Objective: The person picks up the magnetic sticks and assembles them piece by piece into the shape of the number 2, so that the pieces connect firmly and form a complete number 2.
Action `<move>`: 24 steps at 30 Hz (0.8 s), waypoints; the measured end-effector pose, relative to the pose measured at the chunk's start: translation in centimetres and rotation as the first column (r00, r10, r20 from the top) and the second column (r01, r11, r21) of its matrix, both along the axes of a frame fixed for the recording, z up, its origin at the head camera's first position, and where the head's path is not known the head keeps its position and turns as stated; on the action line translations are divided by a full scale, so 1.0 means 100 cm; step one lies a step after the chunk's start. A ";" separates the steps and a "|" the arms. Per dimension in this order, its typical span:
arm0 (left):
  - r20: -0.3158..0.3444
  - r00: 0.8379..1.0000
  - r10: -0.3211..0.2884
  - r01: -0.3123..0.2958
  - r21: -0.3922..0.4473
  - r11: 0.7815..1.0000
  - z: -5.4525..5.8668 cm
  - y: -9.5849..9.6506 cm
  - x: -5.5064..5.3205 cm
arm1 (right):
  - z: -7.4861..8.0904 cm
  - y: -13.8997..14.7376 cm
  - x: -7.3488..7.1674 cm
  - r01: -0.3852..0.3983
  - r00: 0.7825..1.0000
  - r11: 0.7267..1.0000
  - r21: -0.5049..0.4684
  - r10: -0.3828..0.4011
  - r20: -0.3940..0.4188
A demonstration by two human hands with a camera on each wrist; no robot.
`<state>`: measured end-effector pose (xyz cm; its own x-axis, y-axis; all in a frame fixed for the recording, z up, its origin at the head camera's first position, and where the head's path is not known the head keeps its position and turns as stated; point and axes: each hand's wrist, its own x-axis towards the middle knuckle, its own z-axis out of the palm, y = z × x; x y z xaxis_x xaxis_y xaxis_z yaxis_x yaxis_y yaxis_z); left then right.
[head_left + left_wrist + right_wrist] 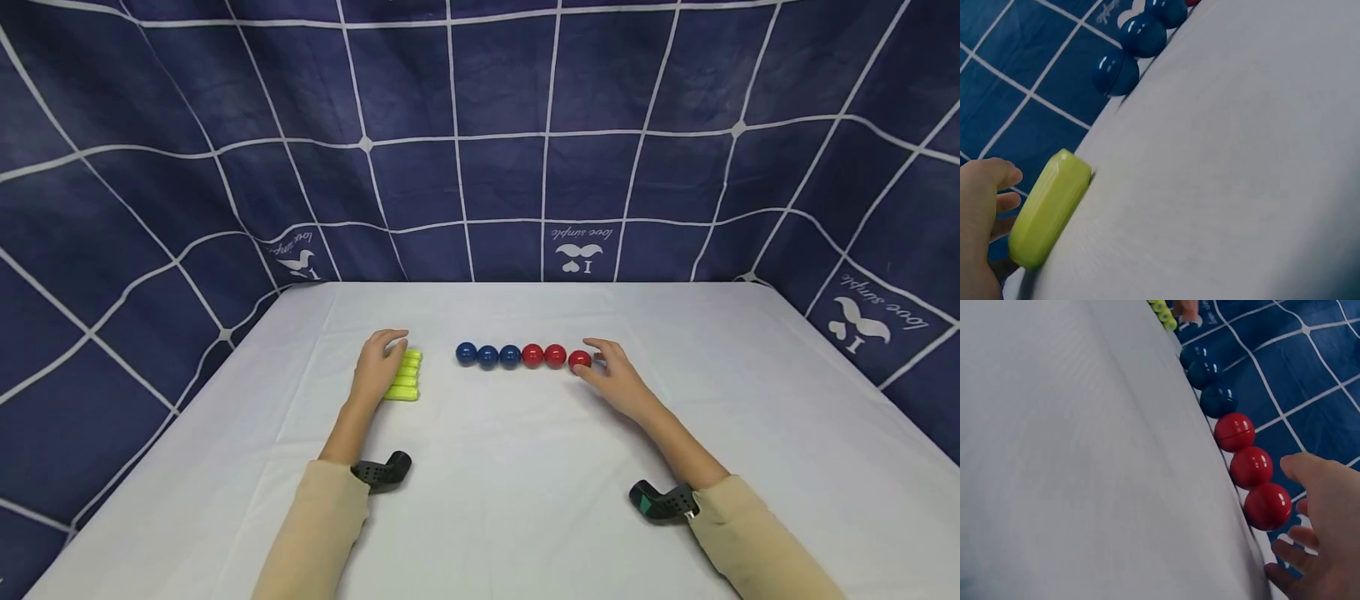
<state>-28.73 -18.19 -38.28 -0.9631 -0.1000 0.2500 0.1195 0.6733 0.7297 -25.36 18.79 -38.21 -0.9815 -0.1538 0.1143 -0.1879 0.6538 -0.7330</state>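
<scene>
Three blue balls [487, 357] and three red balls [555, 356] form one row on the white table. The rightmost red ball [1268, 507] sits a little apart from its neighbour in the head view. My right hand [618, 382] is beside that ball, thumb and fingers spread and loosely bent; in the right wrist view a gap shows between thumb and ball. Left of the row, several yellow-green sticks [405, 382] lie side by side. Over their left part hovers my left hand [372, 367], fingers loosely bent, hiding their far ends. The nearest stick [1050, 209] shows large in the left wrist view.
White cloth covers the table [487, 500]. A dark blue curtain [502, 175] with white grid lines hangs behind it and along both sides. Each wrist wears a black camera, one on the left [382, 472] and one on the right [663, 502].
</scene>
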 end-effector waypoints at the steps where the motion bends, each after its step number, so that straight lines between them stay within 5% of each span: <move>1: 0.013 1.000 0.003 -0.003 0.022 1.000 -0.003 -0.002 -0.002 | -0.002 -0.001 -0.001 0.007 1.000 1.000 -0.026 -0.007 0.015; 7: 0.128 0.991 0.028 -0.025 -0.027 0.999 -0.015 -0.010 -0.006 | -0.011 -0.004 -0.005 0.012 1.000 0.990 -0.139 -0.008 0.029; 14: 0.176 0.983 0.054 -0.033 -0.119 0.992 -0.017 -0.011 -0.006 | -0.020 -0.007 -0.006 -0.037 0.994 0.999 0.023 0.039 -0.104; 24: 0.118 0.991 0.063 -0.073 0.084 0.994 -0.016 -0.010 -0.005 | -0.021 -0.006 -0.004 -0.002 0.993 1.000 0.024 0.005 -0.120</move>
